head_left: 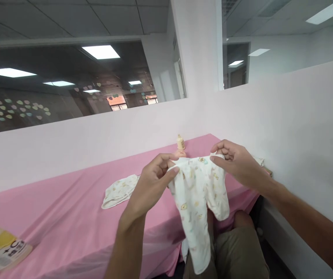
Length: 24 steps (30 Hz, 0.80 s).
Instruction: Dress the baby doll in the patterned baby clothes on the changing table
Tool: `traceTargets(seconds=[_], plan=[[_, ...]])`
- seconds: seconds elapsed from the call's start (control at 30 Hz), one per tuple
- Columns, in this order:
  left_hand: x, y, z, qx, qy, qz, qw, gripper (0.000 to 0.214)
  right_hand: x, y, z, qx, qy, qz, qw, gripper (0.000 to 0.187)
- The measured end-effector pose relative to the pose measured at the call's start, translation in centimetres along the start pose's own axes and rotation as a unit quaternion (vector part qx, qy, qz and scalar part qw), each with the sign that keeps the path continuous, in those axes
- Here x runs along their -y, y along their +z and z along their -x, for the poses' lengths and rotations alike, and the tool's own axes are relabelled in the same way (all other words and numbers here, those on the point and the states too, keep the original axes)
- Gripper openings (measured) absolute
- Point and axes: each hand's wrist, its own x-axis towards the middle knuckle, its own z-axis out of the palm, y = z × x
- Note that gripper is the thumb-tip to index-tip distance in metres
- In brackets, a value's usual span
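A pair of small white baby pants [194, 197] with a yellow and green print hangs in the air over my lap and the table's front edge. My left hand [157, 180] pinches one end of the waistband between thumb and fingers. At the other end of the waistband, my right hand [234, 161] grips it the same way. Both legs dangle down, the one on the left hanging lower. Left of my left hand, a folded garment [120, 190] with a similar print lies on the pink cloth.
A pink cloth [67, 209] covers the table along the white wall [102, 143]. Behind the pants stands a cream bottle [180, 142] beside a peach-coloured item [180, 154], partly hidden. A yellow-and-white package [5, 248] lies at the near left. A side wall [300, 143] rises on the right.
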Motion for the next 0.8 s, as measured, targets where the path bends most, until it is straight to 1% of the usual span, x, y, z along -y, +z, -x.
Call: traceTargets(seconds=[0.03, 0.1, 0.2, 0.27, 0.3, 0.33, 0.37, 0.4, 0.43, 0.47, 0.5, 0.53, 0.57, 0.6, 0.63, 0.67, 0.73, 0.8], plan=[[-0.6, 0.6, -0.3, -0.001, 0.009, 0.015, 1.0, 0.028, 0.7, 0.4, 0.2, -0.011, 0.001, -0.023, 1.0, 0.02], [-1.6, 1.9, -0.4, 0.016, 0.022, 0.046, 0.999, 0.027, 1.9, 1.2, 1.2, 0.005, -0.007, -0.048, 0.999, 0.026], [-2.5, 3.6, 0.2, 0.058, 0.043, 0.053, 0.996, 0.026, 2.7, 2.3, 2.7, 0.05, -0.038, -0.01, 0.998, 0.038], [-2.8, 4.3, 1.0, 0.071, 0.064, 0.017, 0.995, 0.024, 2.5, 2.6, 3.3, 0.046, -0.059, 0.027, 0.997, 0.032], [-2.7, 4.6, 1.4, 0.064, 0.082, -0.011, 0.995, 0.023, 2.3, 2.5, 3.3, 0.033, -0.068, 0.036, 0.996, 0.027], [-2.4, 4.8, 1.8, 0.04, 0.102, -0.042, 0.993, 0.024, 2.0, 2.4, 3.2, 0.021, -0.073, 0.036, 0.997, 0.024], [-2.0, 5.1, 2.2, -0.002, 0.12, -0.069, 0.99, 0.026, 1.6, 2.2, 3.0, 0.011, -0.071, 0.024, 0.997, 0.024], [-1.3, 5.4, 2.6, -0.058, 0.131, -0.085, 0.986, 0.031, 1.4, 1.9, 2.8, 0.008, -0.063, 0.002, 0.998, 0.026], [-0.5, 5.8, 3.1, -0.113, 0.128, -0.086, 0.982, 0.04, 1.2, 1.6, 2.5, 0.007, -0.05, -0.031, 0.998, 0.027], [0.5, 6.3, 3.6, -0.158, 0.11, -0.064, 0.979, 0.053, 1.1, 1.4, 2.2, 0.007, -0.034, -0.069, 0.997, 0.028], [1.6, 7.0, 4.1, -0.176, 0.075, -0.023, 0.981, 0.067, 1.1, 1.2, 1.9, 0.007, -0.019, -0.109, 0.994, 0.028], [2.7, 7.7, 4.7, -0.153, 0.026, 0.035, 0.987, 0.077, 1.1, 1.0, 1.7, 0.004, -0.009, -0.145, 0.989, 0.026], [3.8, 8.4, 5.3, -0.128, -0.018, 0.112, 0.985, 0.087, 1.3, 0.9, 1.5, -0.003, -0.004, -0.174, 0.985, 0.024], [4.8, 9.2, 5.9, -0.098, -0.057, 0.192, 0.975, 0.097, 1.4, 0.8, 1.3, -0.011, -0.002, -0.195, 0.981, 0.023], [5.6, 9.9, 6.4, -0.063, -0.093, 0.265, 0.958, 0.104, 1.5, 0.7, 1.1, -0.019, -0.001, -0.208, 0.978, 0.021], [6.3, 10.6, 6.9, -0.031, -0.129, 0.322, 0.937, 0.105, 1.5, 0.6, 1.0, -0.027, 0.001, -0.215, 0.976, 0.02], [7.1, 11.8, 7.8, 0.022, -0.189, 0.4, 0.896, 0.098, 1.4, 0.4, 0.5, -0.049, 0.007, -0.219, 0.975, 0.021], [7.4, 12.9, 8.4, 0.047, -0.225, 0.441, 0.867, 0.087, 1.0, 0.1, -0.2, -0.084, 0.024, -0.213, 0.973, 0.022]])
